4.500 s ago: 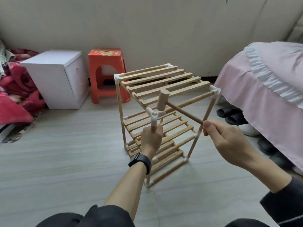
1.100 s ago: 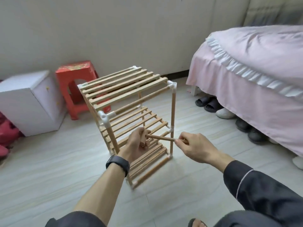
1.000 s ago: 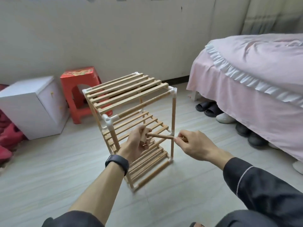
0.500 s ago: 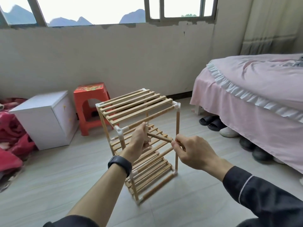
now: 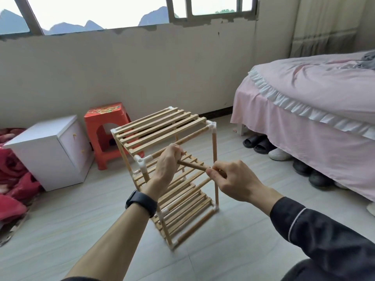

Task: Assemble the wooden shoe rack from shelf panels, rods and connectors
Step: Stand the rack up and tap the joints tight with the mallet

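Centre of the pale grey tiled floor (image 5: 60, 220): pale wooden slatted shoe rack (image 5: 158, 128), upright. Three slatted shelves one above another, with round wooden uprights and rails joined at the corners by white plastic connectors (image 5: 142, 160). Lowest shelf blurred.

In front of the shoe rack, level with the gap between top and middle shelf: short brown wooden rod (image 5: 192, 165). Nearly horizontal, sloping slightly down to the right, spanning both hands.

Left hand (image 5: 168, 162): back turned to the camera, fingers curled round the rod's left end, that end hidden inside the grip. Overlapping the rack's front top rail; touching it or not, cannot tell. Black band (image 5: 142, 202) on the wrist, forearm bare.

Right hand (image 5: 233, 179): thumb and bent fingers pinching the rod's right end. Dark sleeve with a thin pale stripe (image 5: 324, 240) on that arm.

Surroundings:
- Left of the rack, near the wall: white box-shaped cabinet (image 5: 50, 151).
- Just beside the cabinet, behind the rack's left corner: orange-red plastic stool (image 5: 107, 126).
- Far left edge, on the floor: crumpled red blanket (image 5: 12, 179).
- Right side, well apart from the rack: bed with pink cover and white frill (image 5: 304, 102).
- Under the bed's edge: row of shoes (image 5: 263, 145), with black slippers, one white shoe and darker pairs further right.
- Back: plain beige wall, window (image 5: 101, 11) above it with hills beyond.
- Right corner: pale pleated curtain (image 5: 324, 23).
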A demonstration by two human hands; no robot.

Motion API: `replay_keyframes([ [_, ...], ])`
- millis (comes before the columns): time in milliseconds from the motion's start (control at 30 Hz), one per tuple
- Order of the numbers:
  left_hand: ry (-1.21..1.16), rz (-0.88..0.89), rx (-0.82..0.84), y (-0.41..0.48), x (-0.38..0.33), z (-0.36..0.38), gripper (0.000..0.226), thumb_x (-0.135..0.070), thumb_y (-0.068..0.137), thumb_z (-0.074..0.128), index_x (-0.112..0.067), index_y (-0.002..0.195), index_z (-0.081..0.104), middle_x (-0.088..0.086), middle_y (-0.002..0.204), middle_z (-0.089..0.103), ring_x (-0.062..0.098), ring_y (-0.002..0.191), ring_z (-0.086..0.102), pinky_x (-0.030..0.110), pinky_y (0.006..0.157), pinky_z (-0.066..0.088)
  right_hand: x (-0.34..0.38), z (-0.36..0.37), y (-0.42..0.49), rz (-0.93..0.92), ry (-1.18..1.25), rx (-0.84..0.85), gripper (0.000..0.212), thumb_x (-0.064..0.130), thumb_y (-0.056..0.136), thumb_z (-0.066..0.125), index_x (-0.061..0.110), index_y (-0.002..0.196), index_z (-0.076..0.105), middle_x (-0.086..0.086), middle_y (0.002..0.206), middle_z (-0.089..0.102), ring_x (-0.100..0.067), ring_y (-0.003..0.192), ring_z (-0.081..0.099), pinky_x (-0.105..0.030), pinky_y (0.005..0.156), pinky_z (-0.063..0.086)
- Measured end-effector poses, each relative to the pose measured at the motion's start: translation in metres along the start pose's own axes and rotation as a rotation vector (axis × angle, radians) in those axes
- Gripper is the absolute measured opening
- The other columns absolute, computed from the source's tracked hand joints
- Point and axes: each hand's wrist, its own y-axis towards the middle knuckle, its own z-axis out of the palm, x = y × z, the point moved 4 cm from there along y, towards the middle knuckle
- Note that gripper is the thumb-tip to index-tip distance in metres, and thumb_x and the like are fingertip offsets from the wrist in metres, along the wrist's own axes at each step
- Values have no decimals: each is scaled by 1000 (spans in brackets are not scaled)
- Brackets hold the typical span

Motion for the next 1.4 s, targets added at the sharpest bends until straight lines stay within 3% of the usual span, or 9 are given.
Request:
replay_keyframes([
  [133, 13, 14, 28, -2, 4, 2, 29, -39, 84, 39, -12, 85, 50, 4, 76, 44, 15, 63, 38, 26, 56, 34, -3, 5, 1, 36, 116, 60, 25, 35, 103, 57, 29, 80, 64, 21, 58, 59, -6, 45, 50, -18, 43, 38],
  [333, -15, -108, 70, 4, 10, -10, 27, -24, 101, 45, -13, 80, 58, -1, 69, 51, 13, 60, 42, 24, 54, 35, -5, 18, -2, 21, 48, 91, 30, 46, 103, 50, 35, 76, 52, 9, 54, 51, -9, 48, 50, -19, 45, 37],
  [433, -79, -213, 129, 7, 6, -17, 36, -32, 100, 44, -17, 70, 58, -2, 66, 53, 11, 59, 43, 26, 56, 36, -3, 18, -1, -23, -12, 57, 28, 50, 102, 50, 39, 77, 47, 9, 55, 50, -9, 52, 53, -17, 48, 40],
  [533, -117, -278, 47, 5, 7, -18, 40, -34, 103, 47, -19, 67, 56, -3, 64, 50, 10, 55, 41, 25, 56, 34, 1, 16, 0, -67, -65, 9, 26, 55, 101, 47, 39, 81, 48, 11, 55, 50, -6, 62, 58, -14, 53, 42],
  [633, -128, -268, -37, 1, 13, -17, 41, -29, 104, 46, -19, 64, 52, -1, 61, 45, 12, 54, 36, 27, 56, 31, 10, 15, -2, -149, -225, -48, 32, 57, 102, 37, 36, 81, 49, 14, 53, 43, -9, 47, 48, -17, 40, 29],
  [733, -141, -216, -91, -1, 15, -17, 36, -19, 101, 45, -16, 67, 53, 1, 62, 48, 13, 53, 40, 27, 53, 34, 16, 15, -4, -184, -276, -62, 47, 55, 104, 31, 25, 81, 58, 14, 50, 38, -6, 38, 38, -14, 40, 21],
  [933, -130, -78, -161, -3, 20, -22, 33, -12, 93, 46, -18, 63, 58, -7, 55, 55, 12, 57, 47, 26, 54, 40, 19, 20, -3, -110, -87, -44, 44, 50, 104, 42, 26, 69, 56, 10, 48, 43, -13, 44, 48, -18, 44, 36],
  [1267, -41, -15, -159, -4, 17, -17, 15, -24, 77, 44, -15, 67, 51, 2, 67, 48, 16, 64, 43, 31, 64, 38, 8, 36, -1, 79, 201, 58, 51, 46, 104, 50, 33, 55, 55, 20, 50, 50, -4, 45, 45, -15, 45, 36],
  [1400, -5, -28, -131, 0, 18, -15, 25, -16, 90, 42, -16, 66, 48, 3, 65, 44, 17, 64, 40, 34, 66, 36, 5, 37, 1, 126, 307, 110, 55, 47, 104, 50, 42, 49, 54, 19, 43, 41, -3, 43, 38, -18, 51, 40],
])
